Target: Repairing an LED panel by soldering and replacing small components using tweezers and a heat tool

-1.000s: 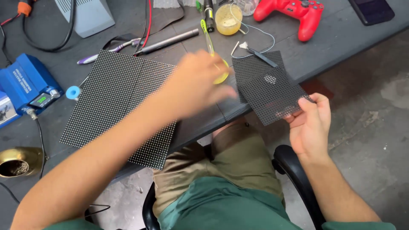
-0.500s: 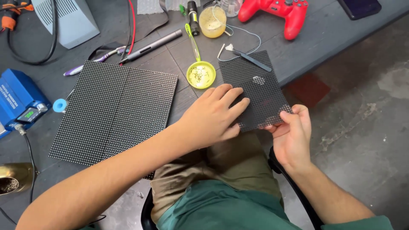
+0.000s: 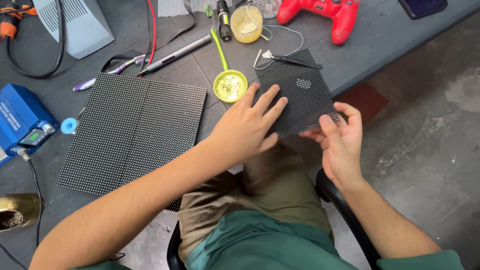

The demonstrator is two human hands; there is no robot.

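Two hands on a small black square perforated panel (image 3: 305, 97) lying at the near edge of the grey table (image 3: 380, 35), its near corner overhanging. Left hand (image 3: 247, 125) lies flat on the panel's left part, fingers spread. Right hand (image 3: 340, 137) pinches the overhanging corner, thumb on top, fingers beneath. Just left of the panel: round yellow lid (image 3: 230, 86). Farther left: large black dotted LED panel (image 3: 135, 127). Behind: red game controller (image 3: 327, 12).

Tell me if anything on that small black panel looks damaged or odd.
Yes. The small black panel has a pale round patch near its far end, unlike the even dot grid around it. The panel also overhangs the table edge, held by the right hand.
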